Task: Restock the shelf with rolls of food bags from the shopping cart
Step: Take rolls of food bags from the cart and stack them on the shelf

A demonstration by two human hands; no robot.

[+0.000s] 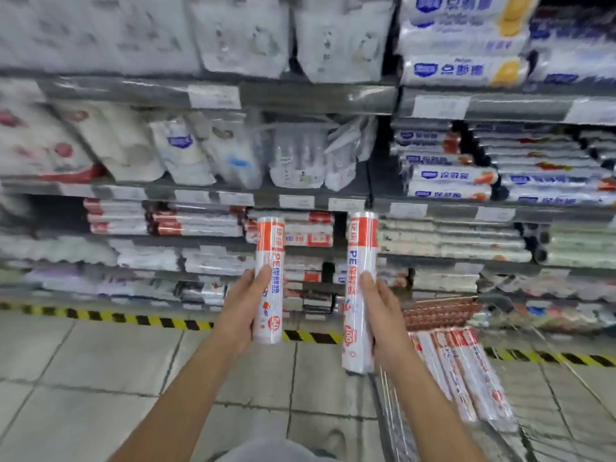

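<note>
L hand point(241, 310) grips the left roll point(270, 248) approx. mid-frame. The roll is upright, w/ a red-and-white band at top and blue "PE" print below. Its fingers point(261, 280) are curled round the lower half: thumb on the front, the rest wrap behind and can't be seen. R hand point(386, 315) holds the right roll point(361, 248) the same way, just right of centre, upright w/ a slight tilt. Its fingers point(370, 285) curl round the middle, thumb on the front, others hidden behind. The 2 rolls stand side by side, apart, both raised in front of the shelf point(160, 193), tops about level w/ a mid-tier price-tag strip.

Shopping cart point(395, 415) sits lower right of frame, its wire wall beside the R forearm. Inside lie more cart rolls point(466, 371) in the same red/white wrap, packed side by side. A reddish pack sits beyond them, too blurred to tell what it is.

On the shelf: stacked red/white rolls point(200, 223) left of centre, blue-label rolls point(453, 176) upper right, white bagged packs point(233, 38) along the top. Yellow-black hazard tape point(160, 320) runs across the grey-tiled floor point(100, 378) at the shelf foot. View is motion-blurred and small print is unreadable.
</note>
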